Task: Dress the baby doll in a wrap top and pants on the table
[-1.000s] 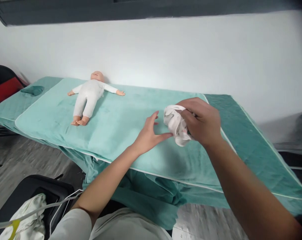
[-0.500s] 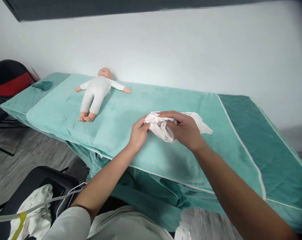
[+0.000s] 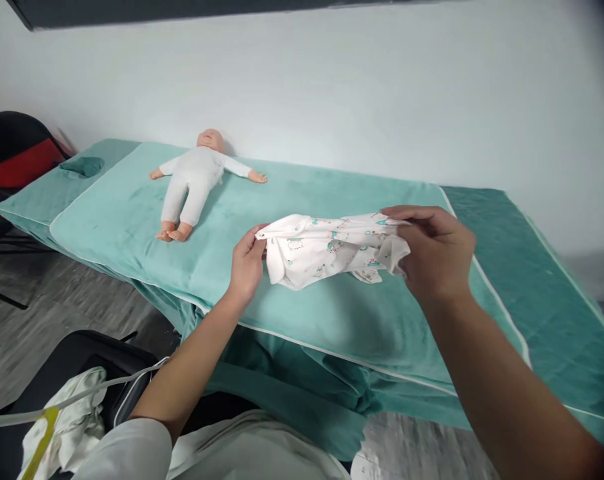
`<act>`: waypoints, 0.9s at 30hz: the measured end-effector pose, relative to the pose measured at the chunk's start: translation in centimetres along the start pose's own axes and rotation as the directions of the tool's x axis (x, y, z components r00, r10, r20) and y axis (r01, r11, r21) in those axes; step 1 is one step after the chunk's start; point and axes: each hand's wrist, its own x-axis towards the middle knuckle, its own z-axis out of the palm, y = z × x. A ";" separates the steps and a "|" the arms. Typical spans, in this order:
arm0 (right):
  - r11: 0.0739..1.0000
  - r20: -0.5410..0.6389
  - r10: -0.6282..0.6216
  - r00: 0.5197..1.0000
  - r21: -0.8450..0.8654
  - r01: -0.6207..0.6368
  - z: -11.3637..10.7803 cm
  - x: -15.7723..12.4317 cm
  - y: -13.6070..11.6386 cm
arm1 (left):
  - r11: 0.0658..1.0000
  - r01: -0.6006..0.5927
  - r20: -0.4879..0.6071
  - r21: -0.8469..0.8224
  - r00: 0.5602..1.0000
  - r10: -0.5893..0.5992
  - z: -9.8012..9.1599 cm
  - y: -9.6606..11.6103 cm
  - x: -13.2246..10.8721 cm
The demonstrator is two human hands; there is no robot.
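Observation:
Stretched between my two hands is a white baby garment [image 3: 317,250] with small teal and orange prints. My left hand [image 3: 249,260] pinches its left end between thumb and fingers. At the other end my right hand [image 3: 435,250] is closed on a bunched edge of the cloth. The garment hangs over the green bed [image 3: 262,293], folded on itself, so its full shape is hidden. On the left part of the bed a baby doll [image 3: 197,177] in white lies on its back, arms spread, apart from both hands.
A black chair [image 3: 97,347] at lower left carries a crumpled pale cloth [image 3: 77,417]. A white cable [image 3: 117,381] with a yellow band passes beside my left arm. Another black chair [image 3: 17,133] with a red back stands at far left. A white wall [image 3: 332,93] runs behind the bed.
My hands have moved apart, the right one to the right and the left one slightly left. The garment, bunched up before, is now spread out between them.

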 end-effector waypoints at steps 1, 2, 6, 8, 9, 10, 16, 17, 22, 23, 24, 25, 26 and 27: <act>0.994 0.050 0.075 0.996 0.082 -0.079 0.2 0.0 -0.2 | 1.000 -0.007 0.005 0.016 1.000 0.007 -0.1 0.1 0.3; 0.974 0.107 0.148 0.983 0.157 -0.164 0.5 -0.1 -0.4 | 0.999 -0.016 0.000 0.041 1.000 0.016 -0.1 0.0 0.5; 0.885 0.264 0.296 0.918 0.285 -0.368 2.8 -0.8 -1.2 | 0.968 -0.133 -0.031 0.212 0.989 0.143 -0.2 -0.7 0.6; 0.875 0.334 0.283 0.899 0.293 -0.384 4.3 -1.1 -1.6 | 0.942 -0.168 0.013 0.291 0.985 0.172 -0.2 -1.3 0.2; 0.878 0.367 0.257 0.894 0.298 -0.375 5.0 -1.2 -1.8 | 0.933 -0.158 0.038 0.324 0.987 0.154 -0.1 -1.6 0.0; 0.886 0.397 0.221 0.891 0.301 -0.354 5.7 -1.3 -2.1 | 0.924 -0.138 0.062 0.356 0.990 0.124 -0.1 -1.9 -0.2; 0.950 0.462 -0.099 0.881 0.306 -0.054 8.4 -0.4 -4.3 | 0.932 -0.136 0.032 0.337 0.991 0.133 -0.5 -0.8 0.5; 0.959 0.462 -0.142 0.875 0.283 0.007 8.6 -0.3 -4.4 | 0.952 -0.135 -0.029 0.274 0.988 0.149 -0.7 0.0 0.8; 0.977 0.409 -0.203 0.889 0.019 0.214 8.4 -0.5 -0.4 | 0.948 -0.236 -0.184 -0.215 0.963 0.198 -2.5 5.0 3.5; 0.969 0.387 -0.204 0.899 -0.049 0.241 8.0 -0.8 1.0 | 0.919 -0.272 -0.170 -0.284 0.958 0.231 -3.1 6.0 4.0; 0.952 0.376 -0.217 0.901 -0.122 0.280 7.5 -1.1 2.4 | 0.894 -0.299 -0.143 -0.333 0.953 0.265 -3.6 7.0 4.5; 0.922 0.374 -0.247 0.894 -0.195 0.336 6.8 -1.5 3.7 | 0.879 -0.313 -0.108 -0.360 0.950 0.293 -4.2 8.0 4.9; 0.875 0.383 -0.287 0.878 -0.268 0.403 6.1 -1.9 5.0 | 0.873 -0.319 -0.074 -0.369 0.946 0.315 -4.7 9.0 5.2; 0.816 0.402 -0.333 0.853 -0.331 0.474 5.5 -2.5 6.1 | 0.874 -0.324 -0.047 -0.361 0.943 0.330 -5.1 9.9 5.5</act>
